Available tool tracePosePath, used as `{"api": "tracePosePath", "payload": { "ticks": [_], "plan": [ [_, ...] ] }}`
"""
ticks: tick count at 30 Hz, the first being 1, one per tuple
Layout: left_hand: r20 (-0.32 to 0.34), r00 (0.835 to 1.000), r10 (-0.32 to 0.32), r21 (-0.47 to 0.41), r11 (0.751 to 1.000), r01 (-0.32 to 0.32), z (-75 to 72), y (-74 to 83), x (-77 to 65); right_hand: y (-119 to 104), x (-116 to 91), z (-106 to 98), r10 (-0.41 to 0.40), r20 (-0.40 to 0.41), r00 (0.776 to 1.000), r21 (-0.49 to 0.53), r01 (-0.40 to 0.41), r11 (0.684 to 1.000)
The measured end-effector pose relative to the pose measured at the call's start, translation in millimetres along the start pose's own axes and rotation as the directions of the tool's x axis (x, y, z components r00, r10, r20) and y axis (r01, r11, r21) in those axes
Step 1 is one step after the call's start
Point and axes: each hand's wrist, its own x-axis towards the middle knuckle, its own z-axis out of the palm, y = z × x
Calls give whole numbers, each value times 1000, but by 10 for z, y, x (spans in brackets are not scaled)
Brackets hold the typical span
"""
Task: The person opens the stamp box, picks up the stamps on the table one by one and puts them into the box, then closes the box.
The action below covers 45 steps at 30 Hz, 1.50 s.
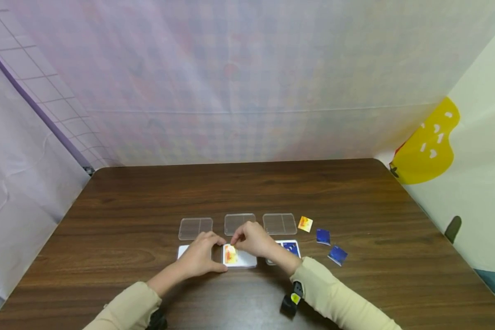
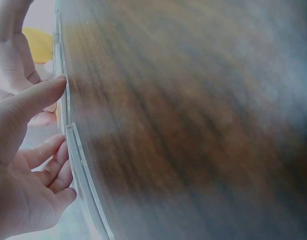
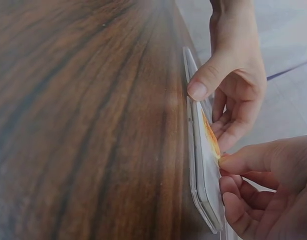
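A flat white case (image 1: pixel 246 261) with a clear rim lies in the middle of the near row. My left hand (image 1: pixel 199 255) steadies its left end, thumb at the near corner and fingers at the far corner. On the case's left part is a small orange-and-yellow square card (image 1: pixel 230 255). Its edge is pinched between the thumb and fingertips of my right hand (image 1: pixel 253 238). In the right wrist view the card (image 3: pixel 211 136) lies close along the case's top face. Partly behind my left hand is another white case (image 1: pixel 182 250). A third case (image 1: pixel 290 248), showing a blue piece, is partly covered by my right forearm.
Three clear plastic lids or trays (image 1: pixel 195 228) form a row behind the cases. To the right lie a loose yellow-orange card (image 1: pixel 305 224) and two blue square cards (image 1: pixel 323 236). The brown wooden table (image 1: pixel 119 220) meets a hanging cloth (image 1: pixel 231 91) at the back.
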Motion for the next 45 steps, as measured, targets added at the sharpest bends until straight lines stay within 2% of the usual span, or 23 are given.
{"api": "tracePosePath", "payload": {
  "ticks": [11, 22, 28, 37, 45],
  "plan": [
    [2, 1000, -2, 1, 1000, 2, 4, -2, 3, 1, -3, 10, -15, -13, 1000, -40, 15, 999],
    [4, 1000, -12, 3, 1000, 12, 2, 2, 7, 22, -9, -47, -22, -21, 1000, -3, 21, 1000],
    [5, 1000, -18, 5, 1000, 18, 7, 3, 6, 67, -81, -233, 8, -12, 1000, 41, -8, 999],
    [-3, 1000, -11, 19, 1000, 11, 17, -1, 11, 290, -310, -611, 10, -29, 1000, 69, -8, 998],
    [2, 1000, -14, 20, 1000, 14, 12, -5, 6, 594, -520, -909, 110, -47, 993, 21, -109, 994]
  ]
}}
